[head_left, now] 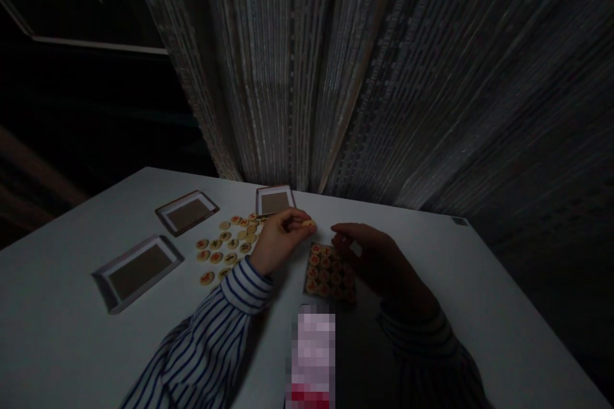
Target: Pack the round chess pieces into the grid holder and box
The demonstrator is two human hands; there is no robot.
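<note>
Between the thumb and fingers of my left hand (283,236) is a round, pale Chinese chess piece (307,223), held above the table. Just below and to the right lies a shallow box (306,297) packed with rows of Chinese chess pieces (324,276), several showing red characters. My right hand (371,252) hovers over the box's right side in shadow, fingers curved and a gap showing between thumb and fingers. I see nothing in it. Loose chess pieces (216,258) with red or dark characters are scattered left of my left hand, which hides part of them.
Three shallow tray-like box parts lie on the white table (71,275): a near-left one (139,268), a far-left one (187,211) and a back one (274,199). A string curtain (297,77) hangs behind the table. A pixelated patch covers the front middle.
</note>
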